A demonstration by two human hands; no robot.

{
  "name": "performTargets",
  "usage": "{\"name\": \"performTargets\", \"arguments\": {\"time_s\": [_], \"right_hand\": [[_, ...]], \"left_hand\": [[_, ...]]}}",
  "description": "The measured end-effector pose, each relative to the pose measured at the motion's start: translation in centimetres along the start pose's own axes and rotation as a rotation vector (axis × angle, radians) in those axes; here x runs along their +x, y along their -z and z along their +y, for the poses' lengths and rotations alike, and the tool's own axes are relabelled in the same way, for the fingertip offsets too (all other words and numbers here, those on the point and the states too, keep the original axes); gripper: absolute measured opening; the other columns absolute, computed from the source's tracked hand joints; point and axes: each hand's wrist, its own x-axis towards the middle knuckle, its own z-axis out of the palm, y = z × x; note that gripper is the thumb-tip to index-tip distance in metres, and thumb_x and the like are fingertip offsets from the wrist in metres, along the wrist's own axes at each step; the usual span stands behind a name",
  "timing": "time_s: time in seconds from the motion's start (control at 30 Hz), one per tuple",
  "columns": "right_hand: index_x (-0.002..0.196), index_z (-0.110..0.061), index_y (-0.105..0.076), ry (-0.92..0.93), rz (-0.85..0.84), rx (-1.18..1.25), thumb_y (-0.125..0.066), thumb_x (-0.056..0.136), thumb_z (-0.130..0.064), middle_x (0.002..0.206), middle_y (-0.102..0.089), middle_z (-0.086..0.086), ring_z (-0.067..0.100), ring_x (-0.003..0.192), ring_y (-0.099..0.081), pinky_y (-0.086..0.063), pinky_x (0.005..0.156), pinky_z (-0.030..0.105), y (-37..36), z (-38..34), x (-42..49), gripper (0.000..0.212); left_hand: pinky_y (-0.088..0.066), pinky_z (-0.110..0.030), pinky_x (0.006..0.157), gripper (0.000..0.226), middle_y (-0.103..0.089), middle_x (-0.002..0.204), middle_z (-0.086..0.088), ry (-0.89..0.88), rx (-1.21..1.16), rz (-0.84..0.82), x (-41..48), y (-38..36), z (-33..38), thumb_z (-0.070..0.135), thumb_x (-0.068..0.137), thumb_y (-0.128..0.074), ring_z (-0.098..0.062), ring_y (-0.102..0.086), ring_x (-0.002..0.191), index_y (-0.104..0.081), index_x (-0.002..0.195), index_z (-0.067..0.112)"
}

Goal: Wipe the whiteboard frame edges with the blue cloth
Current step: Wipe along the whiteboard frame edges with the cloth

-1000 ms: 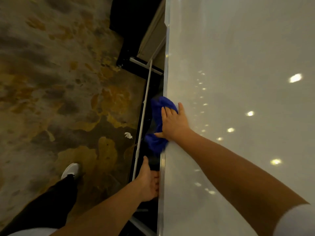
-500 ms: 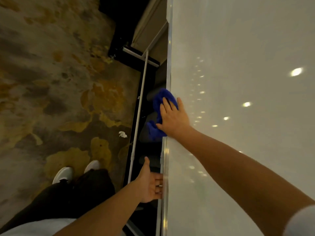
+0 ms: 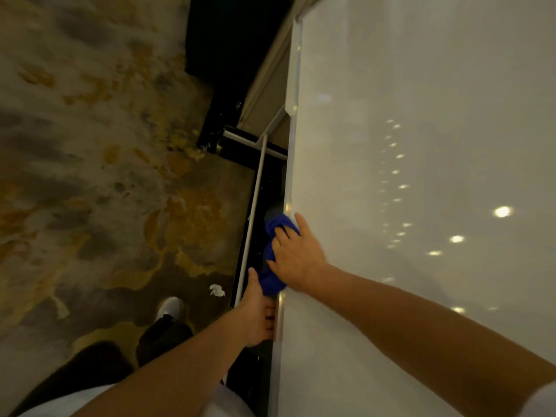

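Observation:
The white whiteboard (image 3: 421, 145) fills the right half of the head view, and its silver frame edge (image 3: 290, 152) runs top to bottom through the middle. My right hand (image 3: 296, 255) presses the bunched blue cloth (image 3: 272, 279) against that edge, fingers wrapped over the cloth. Just below it, my left hand (image 3: 255, 314) holds the same frame edge, fingers curled behind the board, thumb nearly touching the cloth.
A thin white stand pole (image 3: 254, 206) runs beside the frame over a black base (image 3: 240, 142). Patterned brown carpet (image 3: 90, 176) lies at left, with a white paper scrap (image 3: 217, 291). My white shoe (image 3: 170, 308) and dark trouser legs are below.
My right hand has slid the blue cloth down along the frame edge toward my left hand, so the gap between them has closed. The left hand keeps its hold on the edge.

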Motion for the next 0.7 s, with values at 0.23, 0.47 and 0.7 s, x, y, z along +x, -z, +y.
{"name": "performTargets", "arguments": {"time_s": [0.23,0.47,0.7], "right_hand": [[0.148,-0.018,-0.033,-0.15,0.038,0.065,-0.032,0.099,-0.048,0.161,-0.021,0.013,0.03,0.149,-0.01,0.008,0.117,0.059,3.3,7.1,6.7,0.058],[0.145,-0.021,-0.038,-0.118,-0.002,0.037,-0.033,0.1,-0.049,0.161,-0.02,0.017,0.032,0.15,-0.005,0.008,0.116,0.061,4.0,10.9,9.0,0.053],[0.153,-0.017,-0.02,-0.15,-0.081,0.07,-0.033,0.099,-0.05,0.162,-0.004,0.022,0.037,0.149,0.009,0.013,0.115,0.06,5.1,13.1,13.4,0.064]], "left_hand": [[-0.048,-0.047,0.089,0.112,-0.063,0.119,-0.023,-0.007,0.004,0.028,0.9,-1.7,5.7,0.09,0.072,-0.019,-0.038,-0.059,0.107,-0.054,0.126,-0.002],[-0.052,-0.045,0.086,0.111,-0.067,0.108,-0.02,0.106,0.114,0.046,2.1,-4.7,11.4,0.091,0.069,-0.019,-0.035,-0.061,0.101,-0.063,0.109,-0.002],[-0.05,-0.046,0.091,0.115,-0.067,0.112,-0.021,0.235,0.177,0.041,3.6,-5.8,18.8,0.091,0.068,-0.013,-0.036,-0.061,0.103,-0.064,0.109,-0.005]]}}
